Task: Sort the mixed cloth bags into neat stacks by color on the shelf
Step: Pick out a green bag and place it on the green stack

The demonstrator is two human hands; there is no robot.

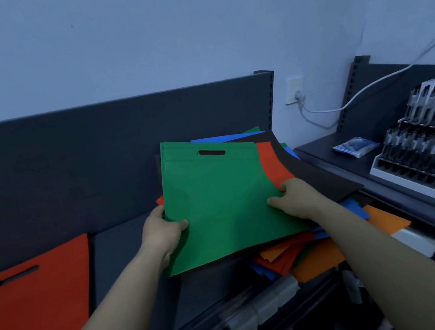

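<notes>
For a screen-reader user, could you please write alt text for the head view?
Left hand and right hand grip a green cloth bag by its sides over a mixed pile of red, black, blue and orange bags on a shelf; a red bag lies at the left.

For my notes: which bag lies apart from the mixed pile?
The red bag at far left, alone on the shelf; the others overlap in one pile.

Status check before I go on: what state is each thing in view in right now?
green bag: held flat atop the mixed pile.
left hand: grips the green bag's left edge.
right hand: pinches its right edge.
mixed pile: jumbled, unsorted, colors overlapping.
red bag: lying flat on the shelf, apart at left.
white plug: in the wall socket.
</notes>
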